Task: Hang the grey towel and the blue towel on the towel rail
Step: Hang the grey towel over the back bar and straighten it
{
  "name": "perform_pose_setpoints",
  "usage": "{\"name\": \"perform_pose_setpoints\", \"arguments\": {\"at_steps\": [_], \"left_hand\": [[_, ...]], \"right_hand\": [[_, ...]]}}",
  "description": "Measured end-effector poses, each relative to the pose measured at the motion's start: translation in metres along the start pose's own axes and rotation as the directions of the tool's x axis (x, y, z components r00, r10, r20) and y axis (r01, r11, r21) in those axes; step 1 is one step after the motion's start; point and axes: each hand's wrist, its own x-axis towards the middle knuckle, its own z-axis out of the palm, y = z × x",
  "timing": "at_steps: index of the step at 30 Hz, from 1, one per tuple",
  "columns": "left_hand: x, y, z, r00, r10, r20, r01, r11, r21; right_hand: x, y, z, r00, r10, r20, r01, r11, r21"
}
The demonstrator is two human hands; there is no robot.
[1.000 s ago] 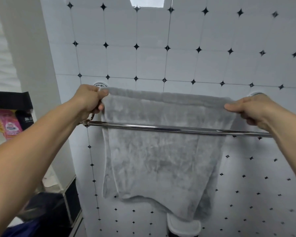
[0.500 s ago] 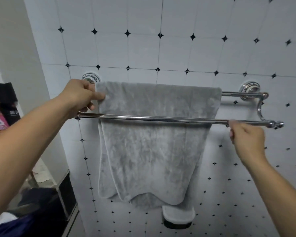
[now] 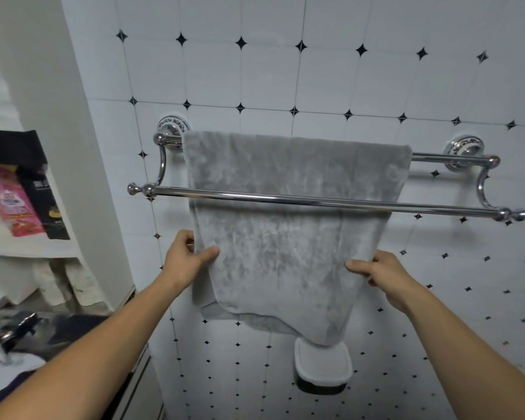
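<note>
The grey towel hangs folded over the back bar of a chrome double towel rail fixed to the tiled wall. Its front layer drops behind the front bar. My left hand pinches the towel's left edge below the front bar. My right hand pinches the right edge at about the same height. A dark blue cloth shows at the lower left edge; whether it is the blue towel I cannot tell.
A white shelf unit stands at the left, holding a pink packet and a black box. A white container with a dark base sits on the wall under the towel. The rail's front bar carries nothing.
Both hands have dropped from the top of the rail to the towel's side edges below the front bar and taken hold there. The view has shifted back and down.
</note>
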Motion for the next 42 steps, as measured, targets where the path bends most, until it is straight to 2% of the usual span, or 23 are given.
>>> {"name": "perform_pose_setpoints", "arguments": {"at_steps": [4, 7, 9, 12, 14, 15, 16, 17, 18, 19, 21, 23, 24, 25, 27, 31, 33, 37, 39, 40, 42], "left_hand": [[-0.001, -0.009, 0.011, 1.0, -0.023, -0.01, 0.022, 0.995, -0.1], [-0.018, -0.024, 0.021, 0.996, -0.057, 0.061, 0.07, 0.97, -0.231], [-0.037, -0.04, 0.029, 0.987, -0.125, 0.102, 0.149, 0.951, -0.27], [-0.067, -0.067, 0.033, 0.972, -0.231, 0.043, 0.233, 0.929, -0.287], [-0.083, -0.082, 0.027, 0.965, -0.262, 0.006, 0.248, 0.905, -0.346], [-0.089, -0.084, 0.023, 0.964, -0.264, -0.002, 0.244, 0.893, -0.377], [-0.094, -0.085, 0.018, 0.964, -0.266, -0.007, 0.241, 0.884, -0.401], [-0.098, -0.085, 0.015, 0.963, -0.27, -0.011, 0.24, 0.875, -0.421], [-0.101, -0.085, 0.013, 0.961, -0.275, -0.019, 0.241, 0.872, -0.427], [-0.104, -0.084, 0.011, 0.959, -0.281, -0.03, 0.242, 0.872, -0.425], [-0.11, -0.081, 0.01, 0.955, -0.295, -0.031, 0.254, 0.867, -0.429], [-0.119, -0.078, 0.009, 0.956, -0.293, 0.033, 0.273, 0.838, -0.472], [-0.125, -0.078, 0.007, 0.955, -0.287, 0.076, 0.286, 0.822, -0.493], [-0.13, -0.078, 0.005, 0.953, -0.282, 0.116, 0.3, 0.806, -0.509], [-0.142, -0.079, 0.0, 0.95, -0.266, 0.162, 0.311, 0.78, -0.543], [-0.162, -0.084, -0.009, 0.943, -0.292, 0.159, 0.329, 0.748, -0.577], [-0.171, -0.086, -0.009, 0.936, -0.318, 0.154, 0.347, 0.747, -0.568], [-0.185, -0.082, -0.003, 0.916, -0.36, 0.173, 0.39, 0.71, -0.586], [-0.188, -0.074, -0.004, 0.913, -0.363, 0.187, 0.389, 0.637, -0.666], [-0.189, -0.07, -0.005, 0.909, -0.365, 0.2, 0.39, 0.58, -0.715], [-0.19, -0.063, -0.006, 0.903, -0.364, 0.228, 0.391, 0.478, -0.786]], "right_hand": [[-0.007, 0.024, 0.009, 0.995, 0.085, 0.058, -0.088, 0.994, 0.061], [-0.021, 0.055, 0.022, 0.982, 0.145, 0.118, -0.154, 0.986, 0.064], [-0.035, 0.08, 0.037, 0.965, 0.212, 0.155, -0.217, 0.976, 0.013], [-0.053, 0.114, 0.055, 0.931, 0.33, 0.156, -0.338, 0.941, 0.028], [-0.061, 0.129, 0.061, 0.924, 0.381, 0.027, -0.382, 0.922, 0.061], [-0.066, 0.133, 0.064, 0.919, 0.378, -0.112, -0.376, 0.926, 0.039], [-0.071, 0.136, 0.069, 0.898, 0.326, -0.295, -0.352, 0.935, -0.038], [-0.078, 0.137, 0.075, 0.871, 0.201, -0.447, -0.306, 0.936, -0.174], [-0.086, 0.134, 0.086, 0.865, 0.051, -0.5, -0.235, 0.92, -0.313], [-0.092, 0.128, 0.102, 0.897, -0.063, -0.439, -0.135, 0.904, -0.406], [-0.102, 0.109, 0.144, 0.986, -0.121, -0.112, 0.066, 0.912, -0.405], [-0.106, 0.085, 0.191, 0.976, -0.077, 0.205, 0.145, 0.928, -0.343], [-0.107, 0.077, 0.213, 0.95, -0.085, 0.299, 0.193, 0.915, -0.354], [-0.108, 0.069, 0.232, 0.937, -0.102, 0.334, 0.24, 0.884, -0.402], [-0.112, 0.062, 0.256, 0.934, -0.147, 0.325, 0.284, 0.857, -0.43], [-0.123, 0.073, 0.261, 0.942, -0.136, 0.307, 0.186, 0.973, -0.138], [-0.129, 0.077, 0.252, 0.927, -0.115, 0.357, 0.124, 0.992, -0.003], [-0.136, 0.072, 0.24, 0.887, -0.054, 0.459, 0.028, 0.998, 0.063], [-0.14, 0.065, 0.241, 0.899, -0.038, 0.436, 0.055, 0.998, -0.025], [-0.142, 0.062, 0.242, 0.924, -0.072, 0.377, 0.141, 0.977, -0.16], [-0.147, 0.055, 0.24, 0.945, -0.189, 0.266, 0.291, 0.857, -0.426]]}}
